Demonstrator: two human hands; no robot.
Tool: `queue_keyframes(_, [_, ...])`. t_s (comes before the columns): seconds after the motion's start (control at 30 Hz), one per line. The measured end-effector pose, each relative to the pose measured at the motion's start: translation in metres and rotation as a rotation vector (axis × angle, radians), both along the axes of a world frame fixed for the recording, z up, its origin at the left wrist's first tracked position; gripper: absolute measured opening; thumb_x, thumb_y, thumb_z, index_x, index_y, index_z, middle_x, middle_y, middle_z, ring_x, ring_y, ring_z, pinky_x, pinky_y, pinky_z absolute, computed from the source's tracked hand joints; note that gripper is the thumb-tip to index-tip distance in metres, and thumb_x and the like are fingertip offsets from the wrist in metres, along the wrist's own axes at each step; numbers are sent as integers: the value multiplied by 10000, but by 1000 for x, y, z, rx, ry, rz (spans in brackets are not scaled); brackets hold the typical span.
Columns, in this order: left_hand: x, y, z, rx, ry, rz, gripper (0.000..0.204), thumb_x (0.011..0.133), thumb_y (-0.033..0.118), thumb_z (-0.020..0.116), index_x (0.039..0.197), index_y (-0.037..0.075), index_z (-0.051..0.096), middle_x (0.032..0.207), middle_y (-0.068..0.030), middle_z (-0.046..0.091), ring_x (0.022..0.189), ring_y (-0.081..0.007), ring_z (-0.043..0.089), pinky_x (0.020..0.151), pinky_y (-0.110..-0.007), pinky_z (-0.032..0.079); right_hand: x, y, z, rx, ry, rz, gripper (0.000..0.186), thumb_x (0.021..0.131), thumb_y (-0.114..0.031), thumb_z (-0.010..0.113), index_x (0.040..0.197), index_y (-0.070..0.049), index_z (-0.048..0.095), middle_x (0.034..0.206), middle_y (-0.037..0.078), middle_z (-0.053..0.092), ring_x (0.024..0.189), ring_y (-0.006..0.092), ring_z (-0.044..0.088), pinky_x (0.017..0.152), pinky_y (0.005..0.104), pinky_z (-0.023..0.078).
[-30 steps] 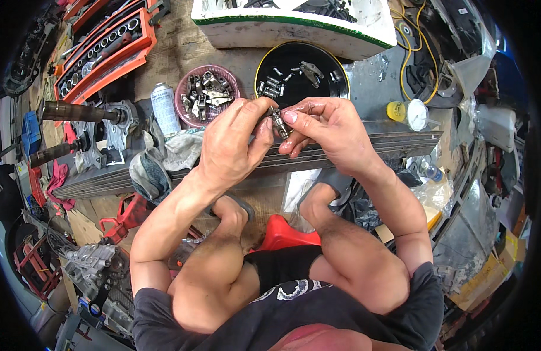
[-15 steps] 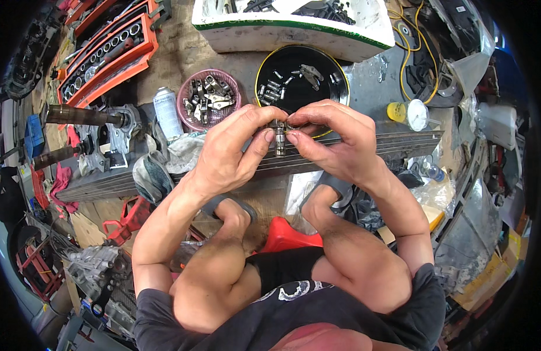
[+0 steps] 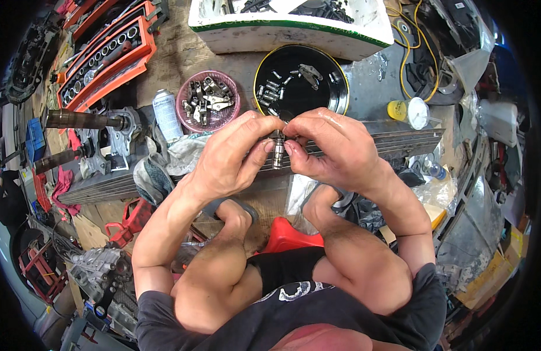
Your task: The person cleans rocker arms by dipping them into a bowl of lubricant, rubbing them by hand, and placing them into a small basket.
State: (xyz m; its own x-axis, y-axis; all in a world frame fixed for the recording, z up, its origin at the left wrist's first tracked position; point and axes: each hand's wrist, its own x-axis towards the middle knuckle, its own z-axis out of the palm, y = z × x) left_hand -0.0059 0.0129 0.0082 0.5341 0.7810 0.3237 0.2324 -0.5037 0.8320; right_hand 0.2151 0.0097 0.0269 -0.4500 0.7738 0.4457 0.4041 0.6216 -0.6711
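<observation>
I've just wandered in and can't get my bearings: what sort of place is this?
Probably a mechanic's workshop: an orange case holds sockets, a pink basket holds loose metal parts, and the left hand and right hand hold a small cylindrical metal piece.

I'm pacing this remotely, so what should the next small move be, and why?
Perhaps shift the metal cylinder forward over the black pan before loosening any fingers: the left hand and right hand meet at its far end, its near end shows clear of the pan, and small cylinders lie inside.
</observation>
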Motion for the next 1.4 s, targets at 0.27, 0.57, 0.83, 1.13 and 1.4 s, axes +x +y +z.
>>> queue_keyframes(0.27, [1, -4, 5, 34, 81, -17, 298, 897, -9, 641, 1190, -23, 593, 962, -186, 623, 808, -364, 617, 705, -407, 512, 0, -3, -1, -18, -21, 17, 259, 789, -66, 739, 1021, -27, 633, 886, 76, 660, 760, 247, 678, 659, 345, 569])
queue_keyframes(0.57, [-3, 7, 10, 96, 84, -64, 343, 851, 1, 698, 1184, 5, 611, 995, -173, 641, 877, -347, 642, 765, -416, 529, 4, -1, 2, -237, 172, -71, 209, 826, -46, 762, 1008, -19, 662, 865, 93, 676, 712, 182, 696, 641, 293, 581])
queue_keyframes(0.83, [-2, 0, 2, 94, -35, 148, 407, 789, -53, 772, 1167, 1, 629, 1097, -156, 696, 976, -304, 686, 824, -377, 558, -1, -7, -11, -693, 450, 37, 347, 919, -79, 727, 1230, 28, 617, 1130, 120, 689, 962, 174, 690, 854, 313, 574])
queue_keyframes(1.13, [-8, -9, 2, 54, -169, 84, 444, 782, -98, 788, 1169, -14, 589, 1072, -173, 691, 1020, -284, 691, 893, -382, 561, 2, -3, -16, -526, 402, 112, 307, 862, -52, 772, 1147, -10, 664, 1088, 112, 693, 974, 217, 683, 861, 337, 557])
queue_keyframes(1.4, [-5, -7, 11, 140, -166, 86, 453, 726, -58, 819, 1144, -10, 652, 1065, -161, 719, 978, -313, 712, 841, -388, 577, 5, 0, -22, -299, 410, 139, 282, 846, -21, 766, 1105, -21, 656, 1068, 112, 702, 1003, 271, 671, 870, 379, 546])
